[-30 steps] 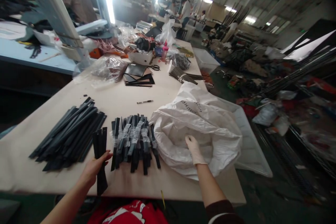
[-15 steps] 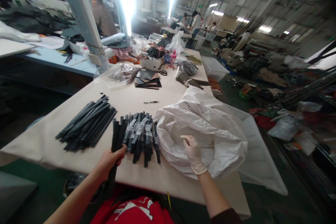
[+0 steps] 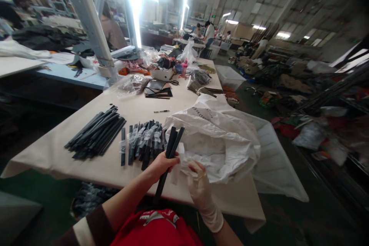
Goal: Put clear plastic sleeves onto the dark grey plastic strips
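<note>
My left hand (image 3: 165, 163) is closed around a few long black strips (image 3: 174, 142), held tilted above the table's front edge. A whitish translucent strip (image 3: 181, 150) lies against them by my fingers. My right hand (image 3: 198, 184), in a pale thin glove, is just to the right with its fingers pinched; the translucent strip seems to run into them, though its end is hard to make out. Behind my left hand lie several black strip bundles (image 3: 148, 138) wrapped in translucent bands. One wrapped bundle (image 3: 123, 148) sits apart at their left.
A loose pile of black strips (image 3: 96, 132) lies on the left of the table (image 3: 52, 150). An open white sack (image 3: 227, 127) slumps at the right, beside a translucent bin (image 3: 276, 157). Farther back are a pen (image 3: 161, 111), scissors (image 3: 174, 82) and plastic bags (image 3: 132, 84).
My left hand has moved right with black strips, away from beside the bundles. My right hand has come out from the sack's mouth toward my left hand. A wrapped bundle now shows at the row's left.
</note>
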`<state>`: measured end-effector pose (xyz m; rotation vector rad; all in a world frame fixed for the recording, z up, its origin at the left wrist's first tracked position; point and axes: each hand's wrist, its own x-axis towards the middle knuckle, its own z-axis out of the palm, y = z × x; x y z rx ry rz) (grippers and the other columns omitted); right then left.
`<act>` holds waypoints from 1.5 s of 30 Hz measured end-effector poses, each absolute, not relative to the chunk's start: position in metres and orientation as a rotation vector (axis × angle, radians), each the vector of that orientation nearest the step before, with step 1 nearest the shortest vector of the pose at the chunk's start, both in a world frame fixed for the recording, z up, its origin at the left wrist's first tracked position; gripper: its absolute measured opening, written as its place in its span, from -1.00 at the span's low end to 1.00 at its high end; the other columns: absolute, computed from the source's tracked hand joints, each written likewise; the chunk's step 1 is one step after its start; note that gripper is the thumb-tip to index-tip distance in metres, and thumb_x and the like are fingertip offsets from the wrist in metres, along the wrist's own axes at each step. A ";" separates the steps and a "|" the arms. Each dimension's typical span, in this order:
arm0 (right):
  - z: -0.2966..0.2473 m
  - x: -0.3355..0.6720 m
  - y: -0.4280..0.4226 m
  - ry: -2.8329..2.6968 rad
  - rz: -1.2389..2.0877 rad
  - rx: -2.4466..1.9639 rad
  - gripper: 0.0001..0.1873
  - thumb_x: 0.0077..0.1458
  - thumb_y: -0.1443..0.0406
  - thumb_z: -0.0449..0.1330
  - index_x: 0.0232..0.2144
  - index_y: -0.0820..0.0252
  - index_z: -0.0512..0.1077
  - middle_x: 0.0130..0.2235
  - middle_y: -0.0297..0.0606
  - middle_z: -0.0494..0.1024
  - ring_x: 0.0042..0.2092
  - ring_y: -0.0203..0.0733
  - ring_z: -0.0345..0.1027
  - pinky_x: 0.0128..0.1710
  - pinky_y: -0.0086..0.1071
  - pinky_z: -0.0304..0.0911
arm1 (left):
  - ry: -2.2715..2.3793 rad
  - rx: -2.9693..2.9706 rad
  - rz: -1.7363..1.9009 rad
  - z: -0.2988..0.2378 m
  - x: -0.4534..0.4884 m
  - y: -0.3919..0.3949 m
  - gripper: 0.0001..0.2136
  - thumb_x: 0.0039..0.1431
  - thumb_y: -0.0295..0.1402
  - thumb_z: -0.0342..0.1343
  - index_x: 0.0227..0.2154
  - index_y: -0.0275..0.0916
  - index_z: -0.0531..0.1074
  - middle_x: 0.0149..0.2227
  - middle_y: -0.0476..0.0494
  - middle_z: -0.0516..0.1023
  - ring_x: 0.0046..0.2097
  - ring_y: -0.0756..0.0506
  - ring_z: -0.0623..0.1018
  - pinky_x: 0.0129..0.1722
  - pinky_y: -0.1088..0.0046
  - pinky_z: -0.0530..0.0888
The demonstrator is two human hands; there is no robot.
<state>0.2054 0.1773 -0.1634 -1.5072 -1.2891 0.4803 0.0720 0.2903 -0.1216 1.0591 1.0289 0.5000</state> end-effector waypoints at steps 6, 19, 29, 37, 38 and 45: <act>-0.147 0.195 0.182 -0.863 1.468 -1.299 -0.62 -0.01 0.02 0.17 -0.41 0.24 0.50 -0.44 -0.27 0.47 -0.41 -0.29 0.26 -0.43 -0.41 0.11 | 1.018 1.274 0.565 -0.120 0.087 0.278 -0.73 -0.21 -0.36 0.21 -0.39 -0.28 0.33 -0.64 0.18 0.28 -0.69 0.16 0.21 -0.70 0.64 0.14; -0.115 0.211 0.225 0.037 1.549 -0.765 -0.56 -0.18 0.07 0.34 -0.69 0.21 0.22 -0.66 -0.47 0.23 -0.60 -0.44 0.08 -0.63 -0.52 0.00 | 0.929 1.246 0.386 -0.083 0.020 0.244 -0.60 0.09 0.04 -0.10 -0.41 -0.27 0.25 -0.62 0.09 0.35 -0.72 0.15 0.18 -0.75 0.64 0.05; -0.111 0.189 0.247 -0.190 1.337 -0.877 -0.56 -0.14 0.05 0.29 -0.68 0.17 0.18 -0.67 -0.47 0.22 -0.61 -0.40 0.04 -0.63 -0.47 -0.01 | 1.078 1.437 0.493 -0.091 0.011 0.232 -0.76 0.00 -0.15 0.02 -0.44 -0.22 0.19 -0.64 0.15 0.33 -0.73 0.12 0.26 -0.73 0.63 0.17; -0.117 0.180 0.240 -0.280 1.172 -0.939 -0.64 -0.21 0.10 0.34 -0.62 0.19 0.28 -0.62 -0.49 0.23 -0.57 -0.42 0.01 -0.57 -0.47 -0.04 | 1.154 1.472 0.494 -0.097 0.014 0.237 -0.79 -0.02 -0.18 0.01 -0.44 -0.21 0.19 -0.68 0.15 0.35 -0.74 0.10 0.28 -0.75 0.63 0.18; -0.118 0.182 0.240 -0.289 1.166 -0.951 -0.62 -0.19 0.08 0.32 -0.64 0.19 0.27 -0.63 -0.48 0.22 -0.57 -0.42 0.00 -0.57 -0.46 -0.04 | 1.150 1.462 0.493 -0.097 0.013 0.237 -0.78 -0.02 -0.18 0.01 -0.43 -0.21 0.19 -0.68 0.15 0.35 -0.75 0.10 0.27 -0.76 0.63 0.17; -0.106 0.201 0.242 -0.224 1.187 -0.962 -0.53 -0.25 0.05 0.34 -0.69 0.19 0.18 -0.67 -0.50 0.17 -0.60 -0.43 -0.04 -0.62 -0.49 -0.09 | 1.121 1.498 0.517 -0.095 0.012 0.235 -0.79 0.01 -0.18 0.02 -0.42 -0.21 0.19 -0.67 0.16 0.35 -0.73 0.10 0.30 -0.73 0.63 0.22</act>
